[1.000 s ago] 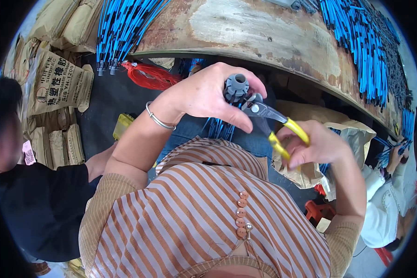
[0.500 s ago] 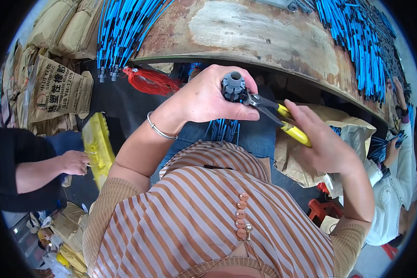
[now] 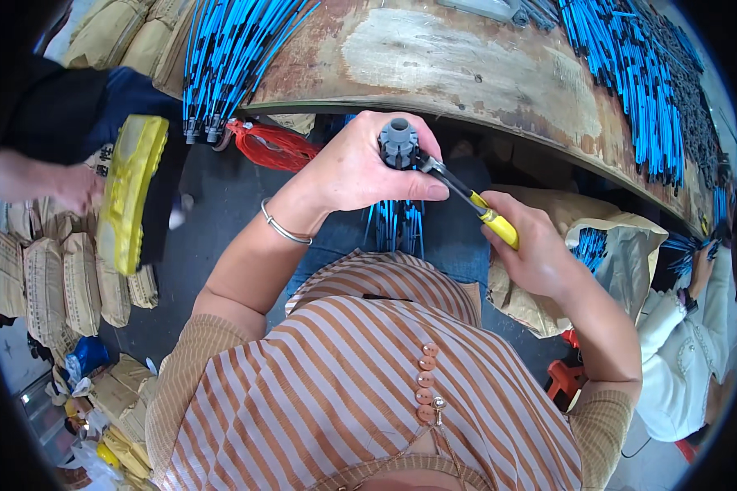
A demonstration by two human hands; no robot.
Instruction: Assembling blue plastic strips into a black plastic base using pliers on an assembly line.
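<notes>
My L hand (image 3: 360,172) is closed round a grey notched plastic pc (image 3: 399,141), its hollow end up, mid-pic below the wooden table (image 3: 467,57) edge. R hand (image 3: 536,245) grips the yellow-handled pliers (image 3: 465,193), tips just beside the grey pc's R side, approx. at my L thumb; can't tell if they bite on anything. Blue strips (image 3: 397,225) w/ dark bits hang under my L hand, over my lap. Open paper bag (image 3: 516,304) nr my R forearm.
</notes>
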